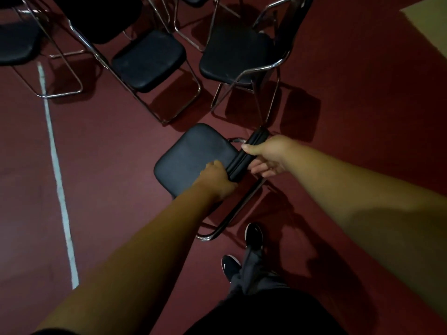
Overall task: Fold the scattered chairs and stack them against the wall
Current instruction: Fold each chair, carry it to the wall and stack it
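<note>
**Two hands gripping a folding chair on a dark red floor**

A dark red floor (108, 153) carries a white line (58, 180) along its left side. Three open chairs (148, 60) with black seats stand at its far edge. Near the floor's middle is a black chair (193, 158). The right hand (271, 155) is wrapped around its backrest (249, 153), while the left hand (216, 176) curls over the seat edge beside it. Black shoes (254, 234) stand below.
</note>
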Tool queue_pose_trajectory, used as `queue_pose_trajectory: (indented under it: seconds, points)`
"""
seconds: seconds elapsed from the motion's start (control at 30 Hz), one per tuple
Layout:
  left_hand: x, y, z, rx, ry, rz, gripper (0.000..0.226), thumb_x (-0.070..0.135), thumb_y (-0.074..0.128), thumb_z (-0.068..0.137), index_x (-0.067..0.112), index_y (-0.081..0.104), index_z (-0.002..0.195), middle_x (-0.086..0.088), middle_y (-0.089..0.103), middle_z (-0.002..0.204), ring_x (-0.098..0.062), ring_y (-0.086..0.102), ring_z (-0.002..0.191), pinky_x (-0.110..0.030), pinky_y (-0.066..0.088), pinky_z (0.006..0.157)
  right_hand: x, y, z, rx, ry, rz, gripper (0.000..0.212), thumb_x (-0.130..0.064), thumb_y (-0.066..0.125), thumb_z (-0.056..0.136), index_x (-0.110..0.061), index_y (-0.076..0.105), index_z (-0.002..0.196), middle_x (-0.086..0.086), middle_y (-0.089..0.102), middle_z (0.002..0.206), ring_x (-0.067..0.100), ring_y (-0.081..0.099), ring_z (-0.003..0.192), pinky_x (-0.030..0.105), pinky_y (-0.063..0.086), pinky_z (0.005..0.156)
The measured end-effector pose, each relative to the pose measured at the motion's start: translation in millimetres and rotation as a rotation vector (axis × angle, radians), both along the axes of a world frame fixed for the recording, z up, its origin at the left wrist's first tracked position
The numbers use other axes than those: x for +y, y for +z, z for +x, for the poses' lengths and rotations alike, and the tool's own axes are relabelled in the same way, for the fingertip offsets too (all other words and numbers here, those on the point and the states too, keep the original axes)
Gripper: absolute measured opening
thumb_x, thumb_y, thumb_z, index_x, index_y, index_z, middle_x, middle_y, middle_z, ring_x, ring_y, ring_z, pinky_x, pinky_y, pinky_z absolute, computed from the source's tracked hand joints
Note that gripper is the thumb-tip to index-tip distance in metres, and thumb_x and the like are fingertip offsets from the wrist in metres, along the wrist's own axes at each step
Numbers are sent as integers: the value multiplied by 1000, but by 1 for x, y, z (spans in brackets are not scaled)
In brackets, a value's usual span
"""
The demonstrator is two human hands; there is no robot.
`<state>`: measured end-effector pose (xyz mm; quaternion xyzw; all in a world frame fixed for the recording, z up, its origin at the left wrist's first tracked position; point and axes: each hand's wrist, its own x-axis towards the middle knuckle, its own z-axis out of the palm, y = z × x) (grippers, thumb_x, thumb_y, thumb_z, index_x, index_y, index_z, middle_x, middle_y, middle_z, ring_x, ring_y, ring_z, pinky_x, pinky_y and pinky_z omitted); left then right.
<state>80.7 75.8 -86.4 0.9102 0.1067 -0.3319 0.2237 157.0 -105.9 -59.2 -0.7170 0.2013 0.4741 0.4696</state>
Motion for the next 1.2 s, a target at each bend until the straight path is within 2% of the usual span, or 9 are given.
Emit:
queue_pose_trajectory:
  seconds: [0.1,0.37,0.47,0.57,0.7,0.8,0.97,1.13,1.2]
  points:
    - [23,5,17,11,39,-18,52,42,75,83,19,51,123,-8,63,117,-25,63,96,-35,50,78,18,3,23,-1,111,20,56,-67,69,91,-21,68,123,0,82,91,18,77,92,35,56,76]
    - [54,8,41,52,131,-157,64,43,76,89,21,50,143,4,65,117,-16,62,92,-30,48,82,46,0,44,-83,93,14,75,-71,70,87,-14,62,135,1,82,89,18,80,84,35,57,73]
    - [65,2,52,134,237,-292,61,51,81,85,24,57,133,8,70,111,-14,70,93,-32,57,84,55,-2,46,-95,45,37,67,-69,68,91,-14,64,129,2,82,88,19,79,87,38,58,81]
    - [78,-1,69,170,213,-359,47,49,80,87,29,55,121,8,70,105,-12,71,91,-26,55,75,67,-5,46,-179,-27,54,62,-64,63,97,-8,62,122,5,81,85,20,79,87,38,58,86]
    - [97,-11,86,160,103,-409,68,57,79,77,26,61,134,4,74,116,-15,73,97,-36,60,92,79,-14,37,-226,-195,73,59,-63,59,99,-7,64,116,7,81,88,22,80,86,41,60,88]
    - [107,-16,87,117,102,-438,56,55,76,77,26,66,123,7,74,108,-14,72,94,-38,59,95,85,-26,24,-180,-346,84,57,-68,58,98,-14,69,113,5,82,95,23,80,88,40,60,82]
    - [110,-20,85,64,72,-410,63,61,73,75,20,67,122,3,72,108,-18,69,93,-38,58,92,84,-63,-19,-32,-414,-97,51,-62,40,107,-22,71,116,4,80,103,27,76,96,41,59,87]
    - [118,-13,88,52,50,-425,60,63,70,74,22,70,119,4,73,102,-18,71,87,-40,61,87,79,-87,-56,60,-348,-222,37,-45,47,109,-17,70,116,2,76,103,24,74,92,39,59,84]
    - [123,-13,91,37,49,-431,55,61,70,77,26,71,119,5,75,102,-17,71,88,-39,61,87,78,-100,-61,45,-376,-289,34,-40,52,106,-12,68,116,3,75,98,22,72,82,33,57,71]
